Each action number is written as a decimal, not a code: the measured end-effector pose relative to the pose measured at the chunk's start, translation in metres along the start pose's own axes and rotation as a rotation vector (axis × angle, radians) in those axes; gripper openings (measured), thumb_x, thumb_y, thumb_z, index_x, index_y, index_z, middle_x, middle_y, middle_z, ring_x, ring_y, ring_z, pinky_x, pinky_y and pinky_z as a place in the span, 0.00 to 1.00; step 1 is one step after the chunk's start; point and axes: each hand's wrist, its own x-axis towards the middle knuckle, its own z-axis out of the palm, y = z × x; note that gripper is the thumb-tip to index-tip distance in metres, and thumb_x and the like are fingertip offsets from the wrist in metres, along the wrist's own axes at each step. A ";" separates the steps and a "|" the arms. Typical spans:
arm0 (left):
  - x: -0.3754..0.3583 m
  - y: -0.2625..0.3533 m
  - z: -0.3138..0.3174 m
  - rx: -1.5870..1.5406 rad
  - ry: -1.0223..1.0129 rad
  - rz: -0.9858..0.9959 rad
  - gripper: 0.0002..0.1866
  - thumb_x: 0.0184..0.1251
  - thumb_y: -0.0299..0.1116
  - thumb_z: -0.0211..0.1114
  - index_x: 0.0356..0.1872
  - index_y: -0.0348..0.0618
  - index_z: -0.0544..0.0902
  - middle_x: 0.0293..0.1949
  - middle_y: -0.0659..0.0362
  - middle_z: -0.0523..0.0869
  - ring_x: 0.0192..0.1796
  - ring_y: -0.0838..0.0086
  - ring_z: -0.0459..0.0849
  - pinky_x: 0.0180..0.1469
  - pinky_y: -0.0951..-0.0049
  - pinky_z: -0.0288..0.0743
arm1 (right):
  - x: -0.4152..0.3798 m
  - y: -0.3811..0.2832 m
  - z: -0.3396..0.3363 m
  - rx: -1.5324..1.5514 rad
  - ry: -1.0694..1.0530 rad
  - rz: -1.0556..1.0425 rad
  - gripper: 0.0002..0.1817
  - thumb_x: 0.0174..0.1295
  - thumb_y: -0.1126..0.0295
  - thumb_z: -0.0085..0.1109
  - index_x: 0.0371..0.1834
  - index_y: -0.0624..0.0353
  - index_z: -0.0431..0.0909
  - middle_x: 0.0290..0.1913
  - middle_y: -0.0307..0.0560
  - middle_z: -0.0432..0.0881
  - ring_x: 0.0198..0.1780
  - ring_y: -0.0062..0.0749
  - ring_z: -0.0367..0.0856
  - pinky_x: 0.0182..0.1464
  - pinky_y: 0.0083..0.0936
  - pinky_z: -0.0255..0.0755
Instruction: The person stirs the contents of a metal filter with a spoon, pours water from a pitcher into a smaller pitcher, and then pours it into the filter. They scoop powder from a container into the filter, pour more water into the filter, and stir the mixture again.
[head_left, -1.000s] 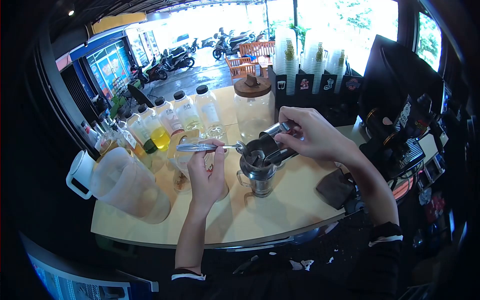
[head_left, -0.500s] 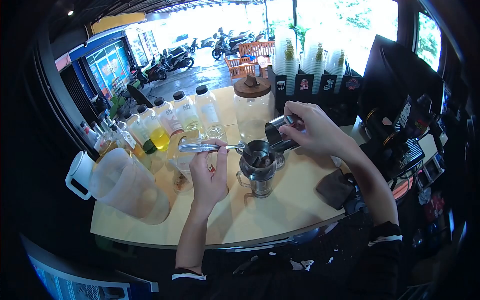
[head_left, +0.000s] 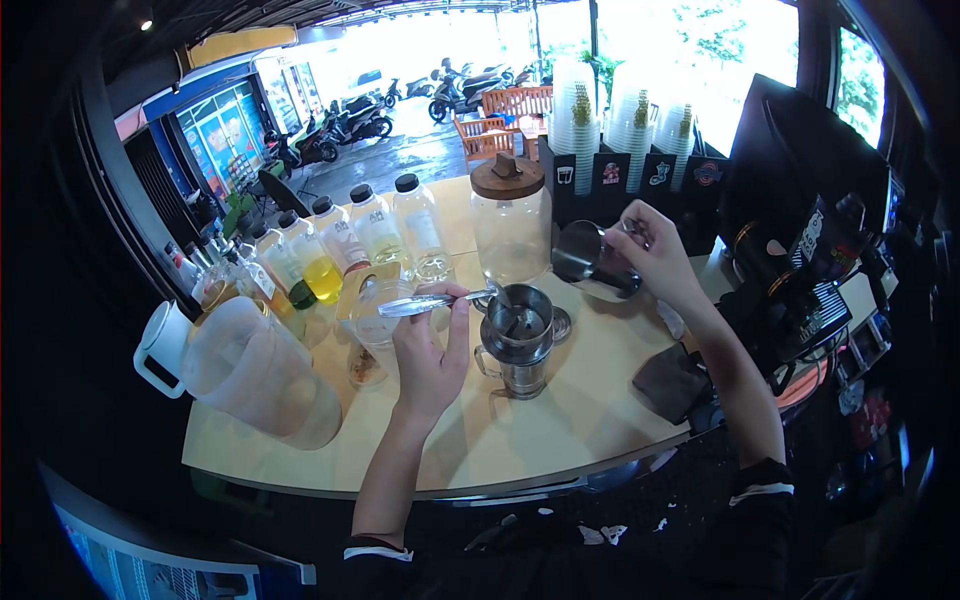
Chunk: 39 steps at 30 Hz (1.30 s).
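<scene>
My left hand (head_left: 430, 360) pinches the handle of a metal spoon (head_left: 412, 304). The spoon's far end dips into a metal coffee dripper (head_left: 520, 345) with dark contents, resting on a clear glass mug (head_left: 523, 382). Closed around its handle, my right hand (head_left: 657, 258) holds a metal pitcher (head_left: 590, 262) to the right of the dripper. The pitcher is tilted with its mouth toward the left, apart from the dripper. A small round metal piece (head_left: 562, 323) lies beside the dripper.
A large plastic jug (head_left: 260, 375) stands at left, several black-capped bottles (head_left: 370, 230) behind it. A wooden-lidded jar (head_left: 510, 235) stands behind the dripper. Cup stacks (head_left: 630, 120) rise from a black holder. A dark folded cloth (head_left: 668, 382) lies at right.
The pitcher has moved right, away from the dripper's rim, with my right hand. My left hand and the spoon handle have shifted slightly right and down.
</scene>
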 end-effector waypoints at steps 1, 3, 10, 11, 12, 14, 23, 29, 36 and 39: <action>0.000 0.001 0.000 -0.001 -0.005 -0.004 0.06 0.70 0.27 0.57 0.42 0.35 0.78 0.35 0.57 0.81 0.39 0.77 0.78 0.44 0.75 0.70 | -0.006 0.011 -0.001 0.102 0.042 0.059 0.10 0.63 0.72 0.61 0.30 0.60 0.68 0.25 0.32 0.72 0.27 0.08 0.65 0.28 0.13 0.62; 0.000 0.003 -0.001 0.012 -0.006 0.007 0.06 0.68 0.26 0.58 0.41 0.34 0.78 0.36 0.55 0.81 0.39 0.72 0.80 0.45 0.73 0.72 | -0.019 0.035 -0.006 0.230 0.079 0.177 0.10 0.65 0.71 0.60 0.30 0.60 0.69 0.26 0.32 0.73 0.29 0.09 0.67 0.30 0.13 0.64; 0.000 0.005 0.000 0.024 -0.022 0.058 0.04 0.66 0.24 0.60 0.39 0.34 0.78 0.35 0.54 0.81 0.38 0.68 0.82 0.43 0.70 0.74 | -0.070 0.117 -0.002 0.467 0.202 0.440 0.09 0.64 0.71 0.60 0.29 0.55 0.69 0.24 0.31 0.72 0.28 0.11 0.68 0.30 0.14 0.62; 0.001 0.004 0.001 0.024 -0.022 0.061 0.04 0.66 0.24 0.60 0.39 0.34 0.78 0.35 0.54 0.81 0.38 0.68 0.82 0.43 0.70 0.74 | -0.075 0.129 0.000 0.501 0.208 0.452 0.10 0.64 0.71 0.59 0.28 0.53 0.68 0.23 0.30 0.70 0.26 0.12 0.67 0.29 0.15 0.60; 0.002 0.002 0.001 0.041 -0.040 0.100 0.04 0.66 0.24 0.60 0.39 0.35 0.78 0.34 0.54 0.81 0.38 0.67 0.82 0.43 0.70 0.74 | -0.079 0.131 0.003 0.502 0.209 0.450 0.10 0.64 0.71 0.59 0.28 0.53 0.68 0.23 0.30 0.70 0.26 0.12 0.67 0.29 0.15 0.60; 0.003 0.001 0.003 0.058 -0.058 0.143 0.04 0.66 0.24 0.61 0.39 0.36 0.78 0.34 0.54 0.81 0.38 0.67 0.82 0.42 0.70 0.74 | -0.086 0.134 0.006 0.639 0.248 0.516 0.10 0.65 0.72 0.57 0.29 0.52 0.67 0.23 0.31 0.70 0.26 0.13 0.68 0.29 0.15 0.61; -0.001 -0.005 0.012 0.081 -0.066 0.180 0.04 0.64 0.24 0.61 0.39 0.40 0.78 0.33 0.55 0.81 0.36 0.64 0.81 0.43 0.67 0.69 | -0.113 0.175 0.020 0.830 0.367 0.524 0.07 0.65 0.76 0.53 0.31 0.54 0.67 0.27 0.37 0.75 0.30 0.20 0.73 0.35 0.17 0.66; 0.003 0.000 0.016 0.178 -0.122 0.258 0.06 0.63 0.23 0.61 0.39 0.41 0.76 0.35 0.57 0.80 0.39 0.62 0.78 0.46 0.64 0.68 | -0.115 0.175 0.003 0.270 0.204 0.548 0.09 0.63 0.74 0.55 0.44 0.61 0.70 0.39 0.43 0.77 0.35 0.22 0.75 0.40 0.19 0.70; 0.019 0.021 0.029 0.342 -0.239 0.389 0.09 0.59 0.25 0.64 0.40 0.42 0.75 0.38 0.56 0.78 0.41 0.62 0.78 0.49 0.61 0.67 | -0.064 -0.039 0.017 0.100 -0.101 -0.073 0.33 0.57 0.73 0.66 0.68 0.55 0.65 0.63 0.47 0.70 0.44 0.25 0.77 0.39 0.19 0.73; 0.016 0.021 0.036 0.396 -0.273 0.457 0.12 0.59 0.26 0.64 0.43 0.40 0.75 0.39 0.55 0.78 0.43 0.61 0.78 0.50 0.61 0.67 | -0.055 -0.083 0.036 0.029 -0.145 -0.284 0.28 0.58 0.77 0.63 0.64 0.56 0.70 0.61 0.48 0.73 0.44 0.31 0.80 0.42 0.23 0.75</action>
